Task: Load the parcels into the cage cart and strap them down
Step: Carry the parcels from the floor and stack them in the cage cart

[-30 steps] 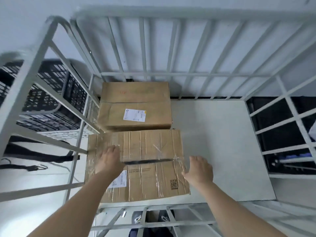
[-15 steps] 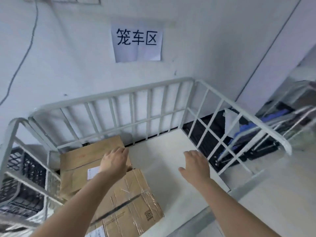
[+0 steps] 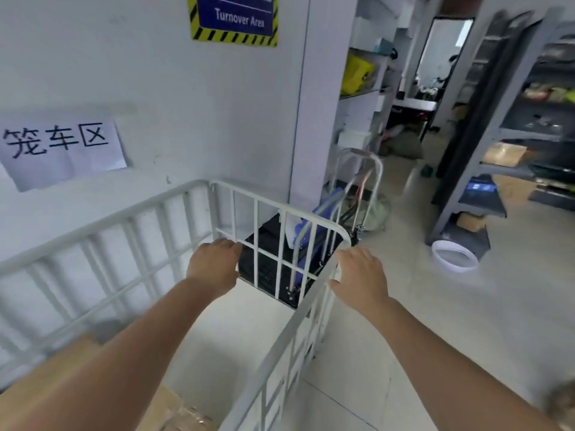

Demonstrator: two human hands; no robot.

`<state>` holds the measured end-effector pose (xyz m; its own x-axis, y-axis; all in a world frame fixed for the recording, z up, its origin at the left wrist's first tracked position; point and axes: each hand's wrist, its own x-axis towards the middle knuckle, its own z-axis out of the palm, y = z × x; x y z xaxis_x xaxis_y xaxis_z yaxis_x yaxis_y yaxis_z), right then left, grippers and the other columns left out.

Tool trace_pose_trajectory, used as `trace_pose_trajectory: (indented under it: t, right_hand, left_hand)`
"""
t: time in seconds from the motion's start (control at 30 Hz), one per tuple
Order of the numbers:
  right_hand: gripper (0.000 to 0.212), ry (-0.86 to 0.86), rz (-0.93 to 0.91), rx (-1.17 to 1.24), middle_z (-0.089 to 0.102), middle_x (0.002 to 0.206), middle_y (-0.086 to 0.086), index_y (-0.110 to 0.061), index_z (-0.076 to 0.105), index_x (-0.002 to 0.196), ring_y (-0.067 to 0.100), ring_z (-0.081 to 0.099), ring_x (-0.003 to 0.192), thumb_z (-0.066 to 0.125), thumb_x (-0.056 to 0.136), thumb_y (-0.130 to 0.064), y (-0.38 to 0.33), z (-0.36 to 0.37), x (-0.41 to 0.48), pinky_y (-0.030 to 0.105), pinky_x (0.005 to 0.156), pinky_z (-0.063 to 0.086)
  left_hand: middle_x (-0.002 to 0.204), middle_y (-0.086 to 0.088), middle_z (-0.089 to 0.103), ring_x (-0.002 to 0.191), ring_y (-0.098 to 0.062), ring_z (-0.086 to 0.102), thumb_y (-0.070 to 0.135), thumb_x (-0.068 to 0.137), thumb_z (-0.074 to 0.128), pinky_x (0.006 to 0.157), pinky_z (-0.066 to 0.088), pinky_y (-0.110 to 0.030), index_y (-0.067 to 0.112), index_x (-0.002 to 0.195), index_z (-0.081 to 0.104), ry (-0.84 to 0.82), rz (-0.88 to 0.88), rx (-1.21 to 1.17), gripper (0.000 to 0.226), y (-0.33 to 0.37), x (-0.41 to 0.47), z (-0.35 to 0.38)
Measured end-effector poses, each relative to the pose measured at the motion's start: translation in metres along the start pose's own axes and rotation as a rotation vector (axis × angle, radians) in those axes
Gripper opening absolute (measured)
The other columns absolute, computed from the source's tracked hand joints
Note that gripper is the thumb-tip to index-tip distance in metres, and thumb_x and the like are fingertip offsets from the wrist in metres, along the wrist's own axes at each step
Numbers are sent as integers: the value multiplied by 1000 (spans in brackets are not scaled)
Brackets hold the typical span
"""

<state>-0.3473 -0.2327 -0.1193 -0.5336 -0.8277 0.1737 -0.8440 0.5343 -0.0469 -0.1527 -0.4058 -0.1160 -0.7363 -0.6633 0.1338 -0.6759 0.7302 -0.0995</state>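
The white metal cage cart [image 3: 267, 206] fills the lower left, its railed sides rising around a pale floor panel. Two brown cardboard parcels [image 3: 46, 377] lie inside at the bottom left, mostly hidden behind my left forearm. My left hand [image 3: 214, 262] hovers over the cart's interior, fingers loosely bent, holding nothing. My right hand [image 3: 361, 278] hangs just beside the cart's right rail with relaxed fingers and is also empty. No strap is in view.
A folded trolley [image 3: 357, 194] and a black crate [image 3: 270, 241] stand behind the cart's right side. Grey shelving [image 3: 497, 144] lines the right. A white ring-shaped tub [image 3: 454, 255] sits on the tiled floor. Wall signs hang above the cart.
Both hands have let go of the front parcel and lifted away. My view has swung up and to the right, from the cart's inside toward the room and shelves.
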Motion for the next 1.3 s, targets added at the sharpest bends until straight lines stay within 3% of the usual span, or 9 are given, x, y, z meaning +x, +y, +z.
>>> trace_pose_trajectory:
  t: [0.2, 0.6, 0.9, 1.3]
  right_hand:
    - [46, 39, 188, -71, 49, 134, 5, -18, 47, 132, 25, 41, 127, 56, 90, -36, 116, -40, -28, 35, 103, 33]
    - [56, 56, 496, -155, 47, 138, 4, -21, 44, 139, 23, 38, 131, 60, 89, -41, 339, -82, -105, 34, 105, 32]
    - [53, 24, 742, -188, 48, 136, 4, -20, 45, 136, 25, 38, 131, 58, 90, -43, 468, -90, -163, 38, 106, 34]
    - [54, -48, 1158, -179, 47, 141, 3, -20, 44, 139, 24, 40, 133, 59, 88, -33, 626, -86, -240, 37, 108, 33]
  left_hand:
    - [126, -1, 57, 117, -22, 52, 27, 90, 58, 94, 42, -34, 18, 130, 50, 83, 177, 11, 42, 114, 52, -35]
    - [114, -3, 59, 108, -22, 58, 28, 89, 61, 88, 46, -33, 14, 123, 53, 151, 485, -55, 37, 370, 102, -65]
    - [129, -6, 54, 119, -26, 53, 29, 92, 56, 93, 44, -34, 17, 137, 42, 112, 694, -64, 48, 544, 131, -71]
    - [129, -4, 53, 120, -22, 50, 29, 93, 55, 89, 42, -33, 15, 135, 43, 91, 1090, -84, 45, 774, 164, -65]
